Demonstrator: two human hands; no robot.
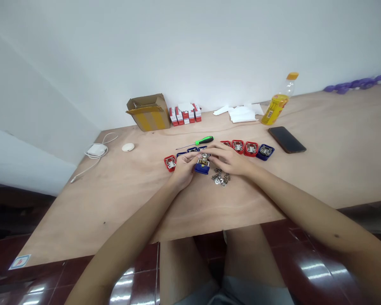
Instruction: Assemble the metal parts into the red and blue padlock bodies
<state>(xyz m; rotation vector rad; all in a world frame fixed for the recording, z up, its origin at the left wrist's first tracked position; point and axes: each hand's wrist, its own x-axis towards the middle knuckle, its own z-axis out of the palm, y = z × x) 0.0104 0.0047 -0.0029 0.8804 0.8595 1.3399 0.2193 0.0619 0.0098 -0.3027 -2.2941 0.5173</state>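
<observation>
Above the middle of the table I hold a small blue plastic casing with metal fittings (202,168), its metal end pointing away from me. My left hand (184,171) is closed on its left side, thumb and fingers near the metal parts. The fingers of my right hand (227,159) are bent round the metal end from the right; exactly what they pinch is too small to make out. Just below my right hand lies a small pile of loose metal pieces (221,178). Behind the hands lies a screwdriver (204,140) with a green and black handle.
Similar casings, red (251,148) and blue (266,151), stand in a row on both sides. Behind are an open cardboard box (150,116), red-and-white small boxes (186,116) and papers (242,113). A yellow drink bottle (275,108) and phone (286,139) stand right; a white cable (97,150) lies left.
</observation>
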